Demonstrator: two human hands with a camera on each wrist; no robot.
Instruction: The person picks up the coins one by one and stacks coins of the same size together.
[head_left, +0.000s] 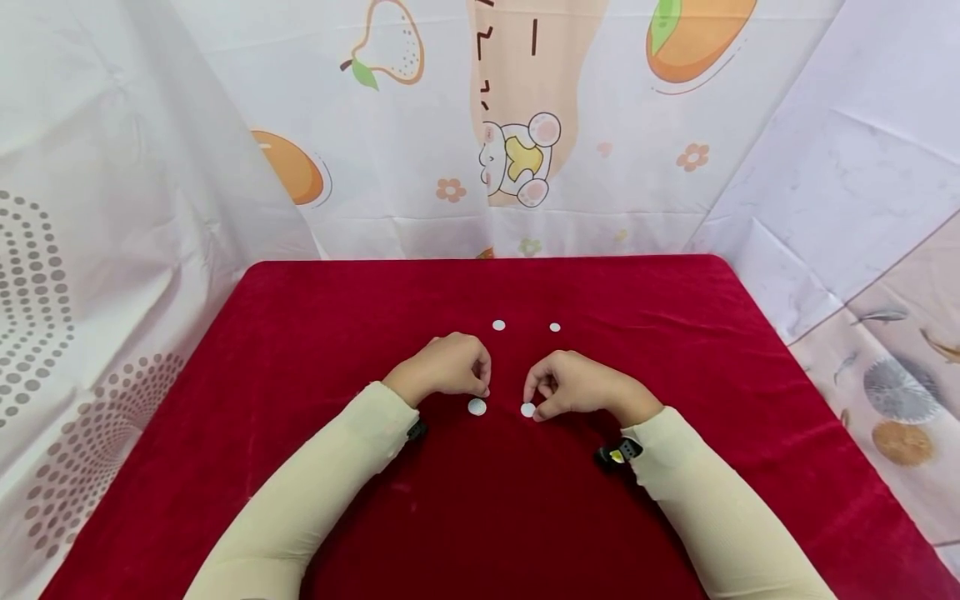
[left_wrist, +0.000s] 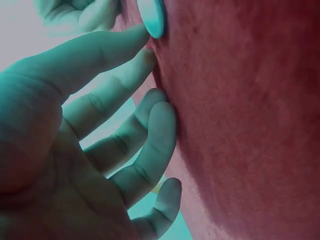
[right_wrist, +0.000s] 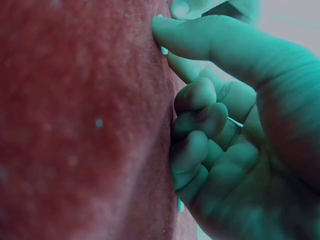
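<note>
Our right hand (head_left: 576,385) pinches a white disc (head_left: 528,410) just below the frame's middle, our left hand (head_left: 452,365) curves loosely beside another disc (head_left: 477,407), and we should squeeze the edges softly.

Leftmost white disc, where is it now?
In the head view, the white disc lies on the red cloth, just below the left hand and left of the right hand.

A red-covered table (head_left: 675,308) stands before a pale curtain (head_left: 405,150) (printed with fruit (head_left: 697,37), small flowers (head_left: 451,190) and a cartoon animal (head_left: 517,164)); a grey-dotted sheet (head_left: 97,250) hangs on the left, a faintly marbled sheet (head_left: 847,183) on the right.
</note>
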